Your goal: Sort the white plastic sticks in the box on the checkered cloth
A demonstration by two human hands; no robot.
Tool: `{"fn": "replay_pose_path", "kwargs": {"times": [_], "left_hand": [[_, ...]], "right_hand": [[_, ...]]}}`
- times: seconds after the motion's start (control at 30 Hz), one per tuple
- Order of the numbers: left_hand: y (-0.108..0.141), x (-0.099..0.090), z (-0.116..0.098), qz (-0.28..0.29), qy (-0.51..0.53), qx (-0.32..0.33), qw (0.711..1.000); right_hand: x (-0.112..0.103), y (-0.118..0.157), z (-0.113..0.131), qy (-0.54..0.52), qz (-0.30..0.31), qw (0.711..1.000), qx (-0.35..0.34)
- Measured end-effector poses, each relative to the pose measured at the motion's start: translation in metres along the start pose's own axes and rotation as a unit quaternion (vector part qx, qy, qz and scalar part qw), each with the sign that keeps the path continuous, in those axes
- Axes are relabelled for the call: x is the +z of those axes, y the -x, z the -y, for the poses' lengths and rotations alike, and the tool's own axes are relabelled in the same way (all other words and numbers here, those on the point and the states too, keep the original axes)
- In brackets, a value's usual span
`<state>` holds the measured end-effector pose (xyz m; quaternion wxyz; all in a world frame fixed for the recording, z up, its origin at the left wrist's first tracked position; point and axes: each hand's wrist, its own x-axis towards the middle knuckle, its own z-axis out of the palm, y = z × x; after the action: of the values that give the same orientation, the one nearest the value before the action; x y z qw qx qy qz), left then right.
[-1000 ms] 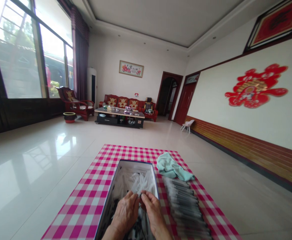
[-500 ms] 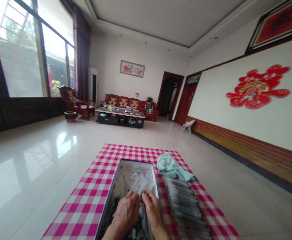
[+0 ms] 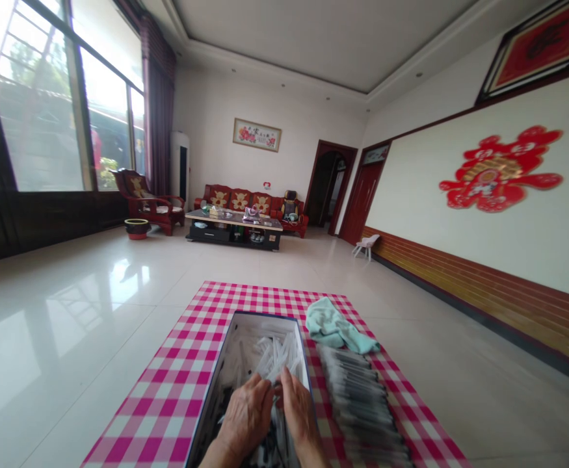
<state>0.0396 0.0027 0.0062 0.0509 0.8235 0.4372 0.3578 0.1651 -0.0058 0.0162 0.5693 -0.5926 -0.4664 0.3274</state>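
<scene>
down on the glossy tiled floor (image 3: 69, 331), a pink-and-white checked cloth (image 3: 167, 396) is spread, and on it an open box (image 3: 264, 314) with a dark blue rim is set at six o'clock in the view. the left hand (image 3: 248, 416) and the right hand (image 3: 300, 416) are held inside the box, side by side, over a heap of clear plastic sleeves (image 3: 274, 354) mixed with dark items (image 3: 270, 448) too blurred to name. the fingers (image 3: 287, 383) of both hands are curled inward and brought close together at the heap; whether anything is grasped between them cannot be told. just beside the box, at three o'clock, a long row of dark-and-clear packets (image 3: 357, 403) is laid on the cloth, and a crumpled pale green towel (image 3: 335, 328) is placed at one o'clock. far off at twelve o'clock, a red sofa (image 3: 230, 198) is seen behind a coffee table (image 3: 233, 224), and a red paper-cut (image 3: 501, 169) is hung on the wall (image 3: 508, 260) at two o'clock.
</scene>
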Motion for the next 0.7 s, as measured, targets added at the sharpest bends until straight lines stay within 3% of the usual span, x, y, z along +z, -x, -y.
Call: {"fn": "replay_pose_path", "kwargs": {"times": [0.13, 0.43, 0.57, 0.7], "left_hand": [[-0.0001, -0.0001, 0.0004, 0.000, -0.006, -0.002, 1.000], [0.0014, 0.0009, -0.0002, 0.008, -0.008, 0.004, 1.000], [0.0011, 0.0018, 0.0014, 0.006, -0.017, 0.001, 1.000], [0.0008, 0.0018, 0.0018, 0.008, -0.018, 0.001, 1.000]], "right_hand": [[0.0001, 0.0020, -0.0035, 0.001, 0.062, 0.998, -0.025], [-0.0007, 0.0006, -0.0026, 0.120, -0.012, 0.992, -0.024], [-0.0013, 0.0018, -0.0016, 0.068, 0.021, 0.997, -0.034], [-0.0014, 0.0027, -0.0028, 0.085, 0.031, 0.995, -0.035]]}}
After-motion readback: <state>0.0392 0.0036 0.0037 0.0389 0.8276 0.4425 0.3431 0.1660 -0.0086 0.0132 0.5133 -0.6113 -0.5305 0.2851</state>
